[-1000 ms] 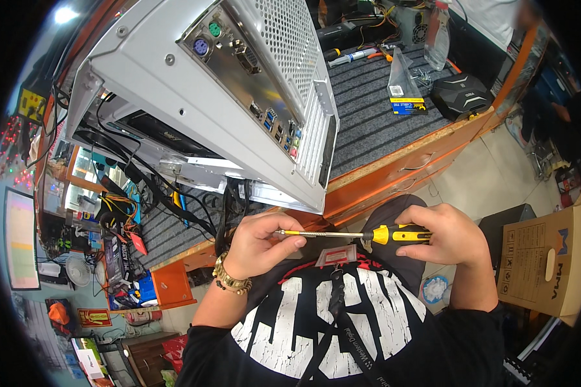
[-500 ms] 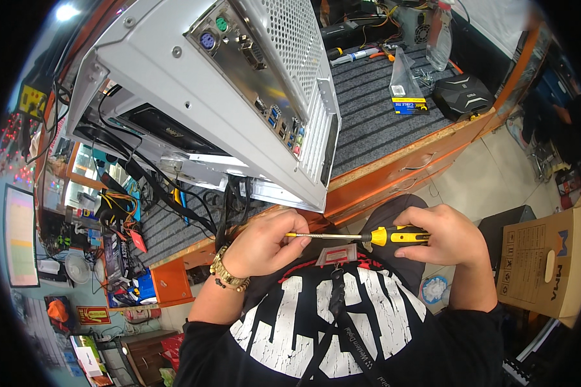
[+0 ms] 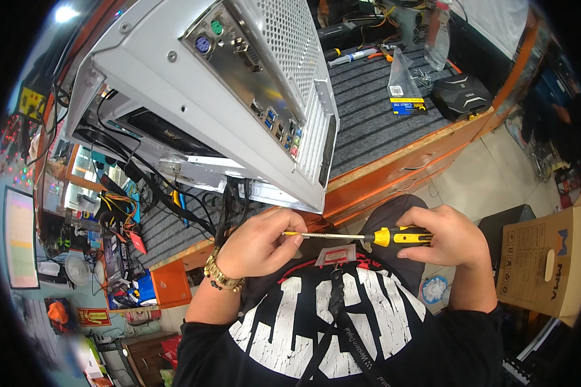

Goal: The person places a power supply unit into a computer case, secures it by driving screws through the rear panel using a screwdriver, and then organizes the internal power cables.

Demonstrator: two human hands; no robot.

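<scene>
A yellow and black screwdriver (image 3: 382,237) lies level in front of my chest. My right hand (image 3: 455,237) is wrapped round its handle. The thumb and fingers of my left hand (image 3: 255,244) pinch the metal shaft close to its tip, which points left; the fingers partly cover that end. Just beyond my hands a white computer case (image 3: 168,97) stands tilted on the bench, its rear port panel (image 3: 252,84) facing up toward me. A bundle of black cables (image 3: 229,206) hangs from its lower side near my left hand. Neither hand touches the case.
The grey striped bench top (image 3: 361,135) has an orange drawer front (image 3: 394,180) facing me. On it are a cable tie pack (image 3: 407,106), a black angular box (image 3: 461,97), loose screws (image 3: 423,77) and a clear bottle (image 3: 438,42). A cardboard box (image 3: 539,271) stands at my right.
Both hands keep their hold on the screwdriver, with only a very slight shift. The case and bench appear a few pixels further left in the view.
</scene>
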